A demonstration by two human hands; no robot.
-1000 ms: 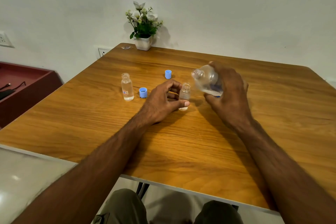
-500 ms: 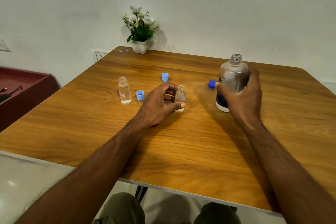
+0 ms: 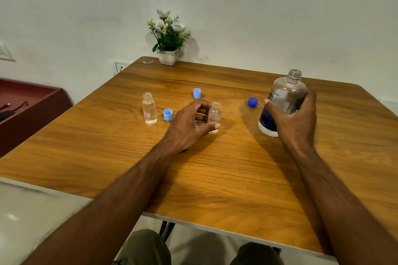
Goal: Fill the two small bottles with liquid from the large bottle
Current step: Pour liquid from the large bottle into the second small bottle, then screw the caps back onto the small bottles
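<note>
My right hand (image 3: 295, 122) grips the large clear bottle (image 3: 286, 94), which has a dark blue label and no cap and stands nearly upright on the wooden table (image 3: 215, 178) at the right. My left hand (image 3: 189, 125) holds a small uncapped bottle (image 3: 215, 112) upright on the table between thumb and fingers. A second small open bottle (image 3: 149, 108) with clear liquid stands alone further left. Two light blue caps (image 3: 168, 114) (image 3: 197, 93) and a dark blue cap (image 3: 252, 102) lie on the table.
A white pot with artificial flowers (image 3: 168, 43) stands at the table's far edge against the wall. A dark red tray or cabinet (image 3: 28, 105) with a cable sits to the left of the table. My knees show below the near table edge.
My right hand has brought the large bottle from tilted over the small bottle back to upright, lowered it to the table at the right. My left hand keeps hold of the small bottle.
</note>
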